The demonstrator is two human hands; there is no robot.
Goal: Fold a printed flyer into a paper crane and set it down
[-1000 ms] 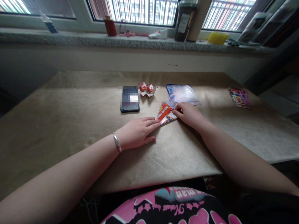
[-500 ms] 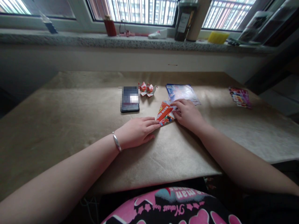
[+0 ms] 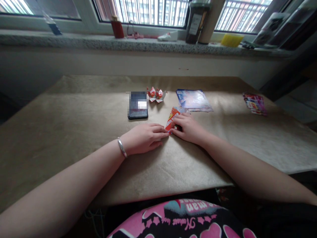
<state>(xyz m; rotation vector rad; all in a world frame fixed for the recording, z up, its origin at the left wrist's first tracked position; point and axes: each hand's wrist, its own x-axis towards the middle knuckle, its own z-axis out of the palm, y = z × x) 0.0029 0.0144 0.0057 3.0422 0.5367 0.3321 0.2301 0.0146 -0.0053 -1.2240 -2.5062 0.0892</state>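
A folded sheet of printed paper [image 3: 171, 119], orange with white lettering, lies on the table between my hands. My left hand [image 3: 146, 137] lies almost flat, its fingers stretched out and the fingertips touching the paper's near left corner. From the other side, my right hand [image 3: 189, 129] curls over the paper, with thumb and fingertips closed at the lower corner close to the left fingertips. It covers much of the paper's right part. Beyond them stand small red-and-white folded paper figures [image 3: 156, 95], beside a dark phone [image 3: 137, 114].
Blue-and-pink printed sheets [image 3: 194, 99] are stacked behind my right hand. More colourful paper pieces [image 3: 255, 104] rest at the far right of the table [image 3: 86, 132]. On the window sill are a red container [image 3: 117, 28], a dark jar [image 3: 194, 24] and a yellow item [image 3: 231, 40].
My right hand has slid left and nearer to me along the paper, down to the corner by my left fingertips. The left hand has hardly moved.
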